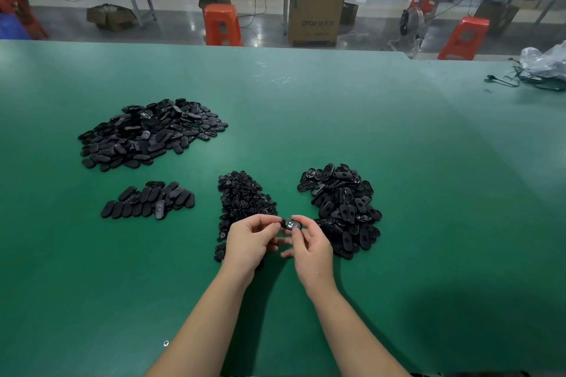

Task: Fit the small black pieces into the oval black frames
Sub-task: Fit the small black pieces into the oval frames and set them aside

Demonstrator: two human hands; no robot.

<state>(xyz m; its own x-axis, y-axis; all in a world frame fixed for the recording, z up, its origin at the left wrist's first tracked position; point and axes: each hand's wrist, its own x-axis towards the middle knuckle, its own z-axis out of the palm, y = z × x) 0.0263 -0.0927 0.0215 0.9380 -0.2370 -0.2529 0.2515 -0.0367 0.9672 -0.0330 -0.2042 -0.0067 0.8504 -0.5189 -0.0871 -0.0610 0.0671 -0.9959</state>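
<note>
Both hands, left hand (249, 240) & right hand (309, 242), pinch one oval frame (292, 224), fingers curled; insert prob going in, next press it home

A factory assembly floor: long green workbench (306, 95), cardboard boxes (317, 14), orange plastic stools (222, 24)

Oval black frame (291, 224) pinched between left hand (249, 240) and right hand (311, 243) above green table (398, 162)

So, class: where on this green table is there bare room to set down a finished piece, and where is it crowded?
Bare: the green table beyond the piles, and right of the frame pile. Crowded: between the small-piece pile and the frame pile, where both hands work.
</note>
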